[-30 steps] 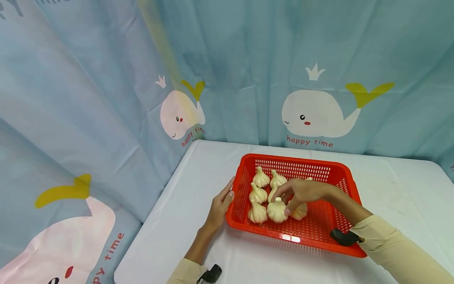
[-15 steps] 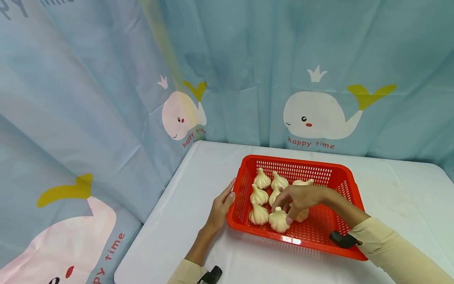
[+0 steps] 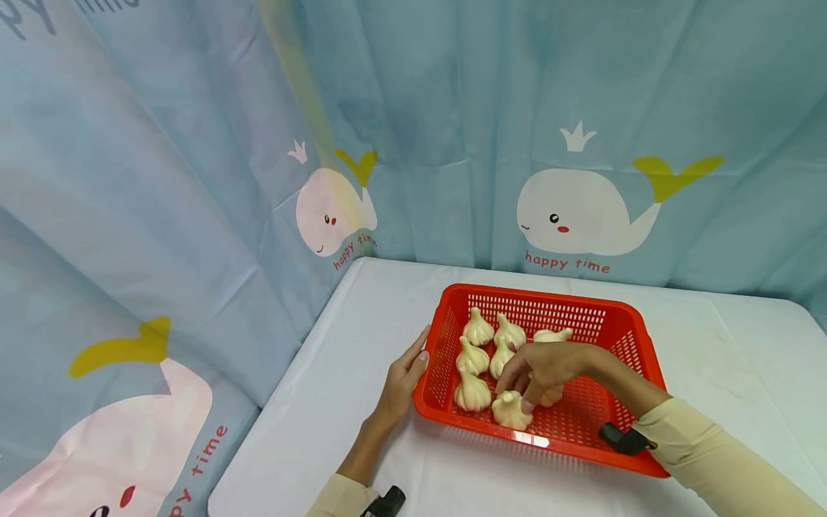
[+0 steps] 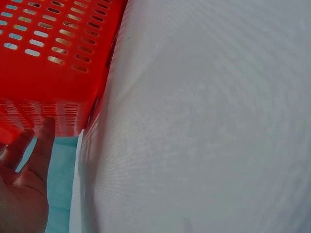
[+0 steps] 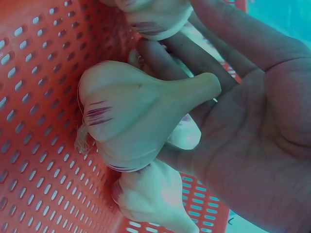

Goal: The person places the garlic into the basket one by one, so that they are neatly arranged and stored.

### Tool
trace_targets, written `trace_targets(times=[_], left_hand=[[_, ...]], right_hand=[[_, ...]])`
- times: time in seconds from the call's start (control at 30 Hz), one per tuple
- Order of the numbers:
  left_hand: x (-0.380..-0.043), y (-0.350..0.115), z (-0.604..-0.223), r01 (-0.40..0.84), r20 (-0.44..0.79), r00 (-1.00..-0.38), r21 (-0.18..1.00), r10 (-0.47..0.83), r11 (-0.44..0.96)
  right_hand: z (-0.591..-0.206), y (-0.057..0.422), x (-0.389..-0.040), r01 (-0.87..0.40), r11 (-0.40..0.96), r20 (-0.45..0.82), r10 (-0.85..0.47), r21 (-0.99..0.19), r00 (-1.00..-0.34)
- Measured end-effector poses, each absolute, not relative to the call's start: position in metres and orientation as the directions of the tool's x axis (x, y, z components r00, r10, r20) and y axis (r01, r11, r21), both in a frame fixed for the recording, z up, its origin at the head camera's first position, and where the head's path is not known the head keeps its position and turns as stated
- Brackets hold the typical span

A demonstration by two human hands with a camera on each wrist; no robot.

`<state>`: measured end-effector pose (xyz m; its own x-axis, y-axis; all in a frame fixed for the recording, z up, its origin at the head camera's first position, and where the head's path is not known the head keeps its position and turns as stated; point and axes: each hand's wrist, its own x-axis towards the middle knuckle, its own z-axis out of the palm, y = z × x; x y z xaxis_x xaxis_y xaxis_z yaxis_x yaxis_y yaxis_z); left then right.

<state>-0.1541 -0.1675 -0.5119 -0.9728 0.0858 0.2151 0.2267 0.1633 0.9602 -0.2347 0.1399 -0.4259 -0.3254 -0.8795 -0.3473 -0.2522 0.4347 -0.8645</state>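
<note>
Several whitish garlic bulbs [image 3: 473, 393] sit in a red perforated plastic basket [image 3: 581, 456]. My right hand [image 3: 545, 366] reaches into it and pinches a garlic bulb [image 3: 511, 411] near the front wall between thumb and fingers. Beneath this hand, other bulbs are partly hidden. The right wrist view shows purple-streaked bulbs with stubby necks, one large garlic bulb [image 5: 129, 111] beside the palm of the right hand [image 5: 252, 121]. At the basket's left end, my left hand [image 3: 399, 377] touches the outer wall and rim with extended fingers. Its fingers [image 4: 41, 150] look straight in the left wrist view.
The basket stands on a white-covered table [image 3: 362, 345]. Behind and to the left hangs a blue curtain [image 3: 426, 129] with whale prints. A dark strap-on device [image 3: 623, 436] on the right wrist is close to the basket's right front corner.
My right hand has moved the pinched garlic bulb toward the front wall and lower in the basket. The left hand stays at the left end. The view has shifted slightly.
</note>
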Motion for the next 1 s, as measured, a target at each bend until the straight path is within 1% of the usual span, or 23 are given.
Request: trace_targets(times=[0.17,0.37,0.6,0.7,0.83,1.0], left_hand=[[-0.154,-0.167,-0.512,0.22,0.207,-0.974,0.964,0.093,0.149],[-0.156,-0.166,-0.512,0.228,0.215,-0.971,0.962,0.101,0.149],[-0.159,-0.167,-0.511,0.241,0.226,-0.968,0.957,0.106,0.16],[-0.16,-0.167,-0.512,0.241,0.226,-0.968,0.957,0.106,0.159],[-0.161,-0.167,-0.513,0.24,0.225,-0.967,0.96,0.116,0.141],[-0.162,-0.17,-0.511,0.242,0.225,-0.968,0.952,0.109,0.189]], right_hand=[[-0.425,0.141,-0.236,-0.268,0.422,-0.322,-0.881,-0.866,-0.347],[-0.418,0.151,-0.237,-0.314,0.426,-0.287,-0.869,-0.848,-0.403],[-0.404,0.166,-0.24,-0.29,0.411,-0.253,-0.853,-0.864,-0.456],[-0.395,0.177,-0.24,-0.291,0.415,-0.233,-0.834,-0.862,-0.5],[-0.383,0.198,-0.236,-0.305,0.43,-0.194,-0.793,-0.85,-0.577],[-0.372,0.232,-0.224,-0.287,0.415,-0.119,-0.721,-0.864,-0.683]])
